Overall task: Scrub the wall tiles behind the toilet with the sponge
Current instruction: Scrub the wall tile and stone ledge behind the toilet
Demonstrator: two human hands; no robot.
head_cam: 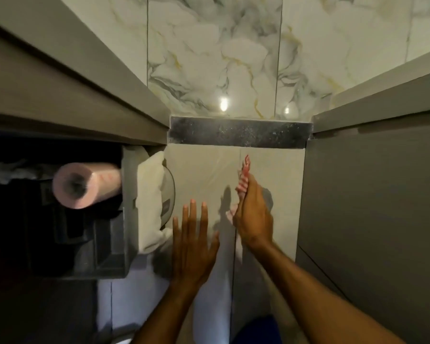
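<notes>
Red-and-white striped sponge, blurred, pressed on the pale wall tiles by the right hand, fingers closed over it. Left hand flat, fingers spread, holding nothing, against the tiles just beside. One pink paper roll in a dark recess. One white towel beside.
</notes>
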